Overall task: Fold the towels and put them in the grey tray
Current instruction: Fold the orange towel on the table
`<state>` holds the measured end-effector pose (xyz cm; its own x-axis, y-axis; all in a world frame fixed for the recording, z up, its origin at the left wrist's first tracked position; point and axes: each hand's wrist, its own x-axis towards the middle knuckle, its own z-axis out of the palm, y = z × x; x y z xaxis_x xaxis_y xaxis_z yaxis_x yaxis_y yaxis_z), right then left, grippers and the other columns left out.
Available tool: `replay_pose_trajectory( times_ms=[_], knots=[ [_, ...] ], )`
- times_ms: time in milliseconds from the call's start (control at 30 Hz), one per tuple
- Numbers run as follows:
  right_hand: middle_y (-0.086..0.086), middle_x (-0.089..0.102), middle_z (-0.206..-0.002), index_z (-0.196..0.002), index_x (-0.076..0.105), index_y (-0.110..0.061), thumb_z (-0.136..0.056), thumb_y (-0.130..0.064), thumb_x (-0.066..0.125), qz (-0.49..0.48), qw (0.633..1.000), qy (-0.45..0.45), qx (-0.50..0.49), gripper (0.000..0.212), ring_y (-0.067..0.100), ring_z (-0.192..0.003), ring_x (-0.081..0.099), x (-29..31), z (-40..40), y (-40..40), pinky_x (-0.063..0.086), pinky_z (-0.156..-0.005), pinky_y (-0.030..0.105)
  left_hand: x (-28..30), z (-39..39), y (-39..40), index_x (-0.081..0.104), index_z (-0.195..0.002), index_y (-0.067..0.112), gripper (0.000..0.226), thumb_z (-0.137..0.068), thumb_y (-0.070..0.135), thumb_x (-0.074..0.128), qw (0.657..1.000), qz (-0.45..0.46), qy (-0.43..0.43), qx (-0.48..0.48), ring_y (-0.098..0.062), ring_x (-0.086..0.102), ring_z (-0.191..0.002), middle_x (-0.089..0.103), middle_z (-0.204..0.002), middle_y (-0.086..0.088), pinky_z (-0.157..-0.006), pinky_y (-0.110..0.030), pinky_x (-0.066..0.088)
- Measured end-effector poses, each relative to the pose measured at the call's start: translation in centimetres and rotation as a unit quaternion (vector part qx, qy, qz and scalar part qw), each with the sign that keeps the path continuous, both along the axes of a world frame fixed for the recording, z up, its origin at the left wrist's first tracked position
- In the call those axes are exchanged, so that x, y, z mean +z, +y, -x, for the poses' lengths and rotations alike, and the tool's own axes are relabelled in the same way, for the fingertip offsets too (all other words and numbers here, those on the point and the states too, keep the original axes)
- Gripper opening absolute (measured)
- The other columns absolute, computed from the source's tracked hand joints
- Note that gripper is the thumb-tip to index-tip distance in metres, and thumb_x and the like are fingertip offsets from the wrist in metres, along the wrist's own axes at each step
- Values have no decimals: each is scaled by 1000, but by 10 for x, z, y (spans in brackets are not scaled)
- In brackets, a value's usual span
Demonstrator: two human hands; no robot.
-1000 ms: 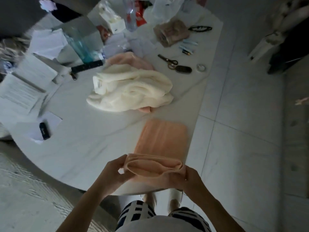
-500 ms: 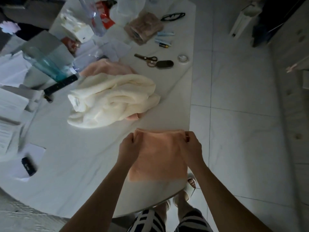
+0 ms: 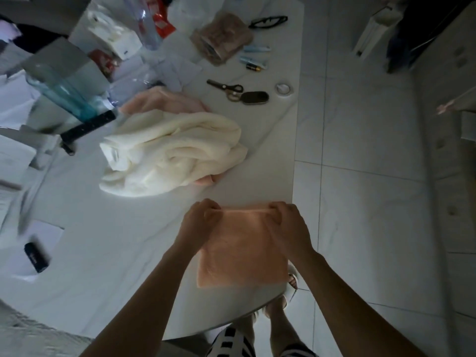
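Note:
A peach towel lies folded into a square at the near right edge of the white table. My left hand pinches its far left corner and my right hand pinches its far right corner. Behind it a crumpled cream towel lies in a heap, with a pink towel partly under it at the back. A grey tray stands at the far left with a clear blue-tinted bottle lying across it.
Scissors, a dark key fob, a tape roll, batteries, a brown packet and glasses lie at the back right. Papers, a black remote and a small black device are on the left. The table edge drops to tiled floor on the right.
Both hands carried the near end of the peach towel forward over itself and laid it down, halving its length. The corners now rest at the far edge, still pinched.

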<state>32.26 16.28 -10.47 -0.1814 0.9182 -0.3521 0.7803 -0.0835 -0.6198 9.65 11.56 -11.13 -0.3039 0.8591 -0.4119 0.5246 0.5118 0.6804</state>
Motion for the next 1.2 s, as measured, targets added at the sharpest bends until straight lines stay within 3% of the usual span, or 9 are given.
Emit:
replay_pose_trajectory(
  times_ms=[200, 467, 533, 633, 733, 833, 1000, 1100, 1200],
  knots=[
    [-4, 59, -102, -102, 61, -24, -90, -17, 56, -75, 996, 42, -26, 14, 11, -85, 60, -6, 3, 14, 42, -67, 18, -7, 7, 3, 68, -88, 31, 11, -92, 23, 63, 989, -35, -87, 118, -6, 65, -83, 70, -84, 13, -68, -24, 48],
    [9, 39, -149, -149, 32, -16, -99, -35, 50, -2, 994, 8, -113, 57, 30, -134, 44, 0, -12, -27, 43, -108, 47, 4, -36, -20, 42, -144, 20, 49, -96, 20, 55, 982, -70, 121, 125, -33, 28, -144, 31, -156, -12, -117, -52, 25],
    [11, 33, -154, -151, 27, -15, -101, -46, 38, -43, 997, -8, -57, 60, 31, -140, 37, 9, 7, -52, 31, -117, 40, 5, -55, -39, 33, -152, 21, 52, -102, 31, 44, 968, -156, 192, -25, -31, 14, -154, 18, -166, -12, -121, -52, 16],
    [19, 29, -156, -153, 16, -9, -109, -16, 22, -11, 1000, -22, -13, 45, 36, -141, 33, 19, 55, -75, 18, -121, 39, -10, -78, -57, 15, -161, 23, 66, -104, 55, 12, 935, -130, 235, -232, -29, 5, -156, 5, -170, -8, -122, -59, 16],
    [22, 41, -151, -149, 33, -4, -100, -48, 37, -143, 969, -121, 159, 66, 41, -138, 42, -11, 42, -65, 19, -121, 48, -30, -64, -54, 7, -160, 25, 68, -101, 58, 5, 948, -30, 246, -200, -29, -6, -156, -5, -168, -3, -122, -60, 10],
    [20, 13, -163, -155, 20, -3, -98, -57, 36, -90, 940, -217, 247, 80, 38, -151, 11, -30, 7, -49, 8, -123, 52, -42, -48, -58, -6, -160, 31, 66, -102, 57, 14, 969, 27, 226, -96, -25, -21, -154, -19, -167, 1, -125, -50, -3],
    [16, 3, -166, -156, -1, -8, -99, -56, 31, -12, 990, -118, 72, 82, 34, -152, 10, -14, 21, -58, 18, -122, 48, -32, -41, -66, -9, -160, 30, 65, -106, 49, 23, 987, 42, 151, -34, -25, -12, -155, -12, -169, -5, -126, -48, 6],
    [11, 29, -159, -157, 12, -16, -83, -78, 28, 112, 992, -50, -28, 98, 31, -142, 36, 1, 5, -58, 35, -114, 42, -17, -41, -73, 3, -161, 31, 65, -106, 33, 38, 997, 19, 64, 29, -32, 11, -151, 1, -168, -6, -121, -54, 20],
    [9, 50, -144, -152, 29, -19, -97, -54, 46, 147, 983, -29, -104, 68, 32, -126, 52, 5, 2, -51, 43, -101, 43, -5, -40, -77, 26, -155, 22, 64, -99, 27, 56, 984, 32, -66, 165, -33, 44, -130, 32, -149, -10, -108, -49, 42]
  ],
)
